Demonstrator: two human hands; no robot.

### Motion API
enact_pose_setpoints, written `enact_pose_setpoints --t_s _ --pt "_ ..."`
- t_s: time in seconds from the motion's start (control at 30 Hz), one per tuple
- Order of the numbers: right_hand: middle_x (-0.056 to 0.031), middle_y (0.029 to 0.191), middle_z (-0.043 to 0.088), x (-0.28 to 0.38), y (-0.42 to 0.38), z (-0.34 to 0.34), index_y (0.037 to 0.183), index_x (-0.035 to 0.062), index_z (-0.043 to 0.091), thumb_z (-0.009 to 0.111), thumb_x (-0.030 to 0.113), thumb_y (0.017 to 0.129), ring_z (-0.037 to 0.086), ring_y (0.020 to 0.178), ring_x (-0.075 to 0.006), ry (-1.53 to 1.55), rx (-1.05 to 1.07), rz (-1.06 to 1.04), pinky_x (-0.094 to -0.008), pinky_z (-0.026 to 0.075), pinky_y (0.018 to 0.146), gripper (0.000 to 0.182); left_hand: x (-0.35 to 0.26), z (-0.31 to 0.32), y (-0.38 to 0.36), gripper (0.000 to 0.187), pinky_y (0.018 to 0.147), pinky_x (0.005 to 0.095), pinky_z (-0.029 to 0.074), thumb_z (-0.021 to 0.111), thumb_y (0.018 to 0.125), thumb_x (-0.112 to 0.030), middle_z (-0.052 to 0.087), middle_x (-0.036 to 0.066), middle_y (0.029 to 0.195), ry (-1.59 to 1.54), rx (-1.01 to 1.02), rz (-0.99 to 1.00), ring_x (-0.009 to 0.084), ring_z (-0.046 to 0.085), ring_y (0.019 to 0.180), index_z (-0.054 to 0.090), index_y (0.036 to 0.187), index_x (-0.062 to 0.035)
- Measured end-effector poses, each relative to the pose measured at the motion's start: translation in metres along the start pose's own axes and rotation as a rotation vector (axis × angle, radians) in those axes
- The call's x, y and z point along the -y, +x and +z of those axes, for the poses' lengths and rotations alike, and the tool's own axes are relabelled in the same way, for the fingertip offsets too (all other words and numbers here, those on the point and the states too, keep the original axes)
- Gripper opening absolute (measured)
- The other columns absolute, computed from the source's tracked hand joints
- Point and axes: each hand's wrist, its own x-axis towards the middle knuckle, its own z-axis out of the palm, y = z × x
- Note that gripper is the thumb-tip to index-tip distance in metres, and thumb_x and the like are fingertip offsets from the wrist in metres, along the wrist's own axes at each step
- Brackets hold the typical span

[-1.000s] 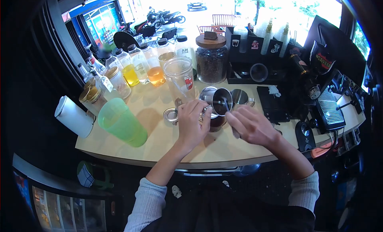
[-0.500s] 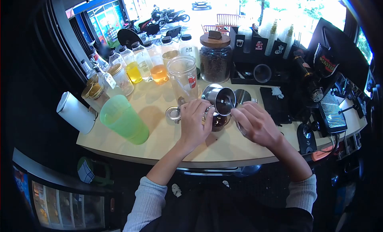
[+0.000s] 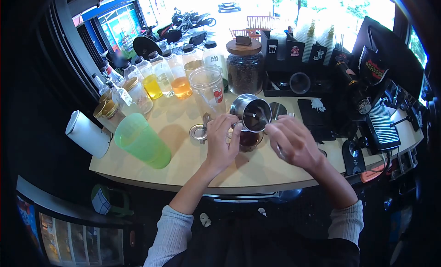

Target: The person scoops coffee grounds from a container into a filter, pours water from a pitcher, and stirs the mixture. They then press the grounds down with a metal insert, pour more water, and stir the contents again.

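A steel pitcher (image 3: 245, 101) is tilted over a small glass of dark liquid (image 3: 250, 142). The fingers of my left hand (image 3: 223, 140) close round the pitcher's handle side. My right hand (image 3: 294, 140) pinches a metal spoon (image 3: 281, 152), whose other end reaches into the pitcher's mouth. Dark liquid shows inside the pitcher. Just behind my left hand stands a tall clear cup (image 3: 206, 90) with a red label. A round metal lid or strainer (image 3: 198, 132) lies on the counter left of my left hand.
On the counter (image 3: 193, 168), a green translucent pitcher (image 3: 143, 140) and a white container (image 3: 87, 133) stand left. Several bottles (image 3: 181, 78) and a jar of dark beans (image 3: 245, 69) line the back. A black cup organizer (image 3: 294, 53) and a coffee machine (image 3: 383, 129) are at right.
The pitcher's mouth has tipped further over the glass, and the spoon has shifted slightly inside it. Both hands keep their holds. The whole view has shifted a little.
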Motion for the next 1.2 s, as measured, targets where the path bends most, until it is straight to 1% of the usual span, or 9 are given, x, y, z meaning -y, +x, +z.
enact_pose_setpoints --t_s 0.13,0.33,0.47,0.67,0.8,0.87,0.97,1.03,1.2 --pt "-0.0101 0.079 0.054 0.0 -0.001 0.002 0.099 -0.0054 0.053 0.068 0.002 0.065 0.056 0.074 -0.0251 0.044 0.026 -0.08 -0.0364 0.049 0.076 0.038 0.003 0.004 -0.003 0.012 0.079 0.0358 0.037 0.056 0.089 -0.015 0.06 0.009 0.091 -0.018 -0.008 0.006 0.0258 0.057 0.086 0.058 0.088 -0.0028" --pt "-0.0099 0.074 0.052 0.007 0.0 0.005 0.097 -0.0049 0.054 0.069 0.001 0.067 0.057 0.072 -0.0254 0.146 -0.007 0.029 -0.037 0.048 0.074 0.034 0.004 0.007 -0.005 0.013 0.078 0.036 0.039 0.055 0.09 -0.015 0.061 0.01 0.09 -0.087 -0.023 -0.048 0.0274 0.057 0.085 0.058 0.088 -0.002" --pt "-0.0084 0.073 0.051 0.0 0.002 0.001 0.096 -0.0033 0.055 0.067 0.001 0.069 0.056 0.072 -0.0241 0.016 -0.068 0.085 -0.0377 0.048 0.074 0.029 0.005 0.006 -0.006 0.014 0.079 0.0368 0.04 0.055 0.09 -0.015 0.061 0.011 0.091 -0.131 -0.019 -0.052 0.0288 0.058 0.086 0.058 0.089 -0.0012" --pt "-0.0087 0.075 0.05 0.005 0.002 0.0 0.099 -0.0021 0.053 0.068 0.005 0.062 0.055 0.074 -0.0243 0.086 0.038 -0.018 -0.0373 0.046 0.077 0.04 0.009 0.005 -0.007 0.014 0.082 0.0368 0.042 0.054 0.091 -0.013 0.062 0.014 0.093 -0.182 0.005 -0.132 0.0302 0.059 0.089 0.058 0.092 0.0002" --pt "-0.0081 0.081 0.052 0.001 -0.001 -0.002 0.102 -0.0008 0.054 0.065 0.006 0.066 0.056 0.078 -0.0233 0.073 0.044 0.055 -0.0382 0.047 0.084 0.038 0.007 0.002 -0.006 0.014 0.083 0.0348 0.045 0.055 0.091 -0.011 0.062 0.015 0.096 -0.238 0.001 -0.128 0.0282 0.06 0.09 0.059 0.093 0.0018" --pt "-0.0079 0.085 0.054 0.009 -0.002 0.0 0.105 -0.0013 0.054 0.066 0.007 0.066 0.057 0.083 -0.0239 0.083 0.123 -0.115 -0.0392 0.047 0.088 0.042 0.008 0.001 -0.004 0.014 0.083 0.0341 0.045 0.055 0.09 -0.01 0.062 0.015 0.097 -0.255 0.002 -0.139 0.0278 0.06 0.091 0.059 0.094 0.0024" --pt "-0.0108 0.087 0.06 0.003 -0.001 -0.008 0.103 -0.0023 0.057 0.064 0.007 0.071 0.061 0.084 -0.025 0.074 0.117 -0.05 -0.0425 0.05 0.088 0.035 0.018 -0.002 -0.004 0.013 0.083 0.0329 0.046 0.055 0.091 -0.008 0.062 0.014 0.099 -0.303 0.049 -0.121 0.0256 0.061 0.091 0.06 0.095 0.0028" --pt "-0.0119 0.09 0.062 0.001 -0.004 -0.007 0.105 -0.0015 0.058 0.066 0.007 0.071 0.062 0.084 -0.0263 0.143 0.122 0.001 -0.0456 0.05 0.088 0.036 0.023 -0.005 -0.003 0.013 0.087 0.0284 0.044 0.053 0.094 -0.007 0.057 0.011 0.111 -0.393 0.13 -0.138 0.017 0.056 0.099 0.059 0.099 0.0034" --pt "-0.0113 0.093 0.059 0.0 -0.011 -0.002 0.111 -0.001 0.053 0.067 0.006 0.069 0.06 0.088 -0.0268 0.301 0.13 -0.069 -0.0429 0.048 0.088 0.045 0.033 -0.006 0.0 0.015 0.089 0.0296 0.045 0.055 0.092 -0.008 0.061 0.012 0.11 -0.519 0.137 -0.208 0.0184 0.059 0.1 0.061 0.101 0.0026"
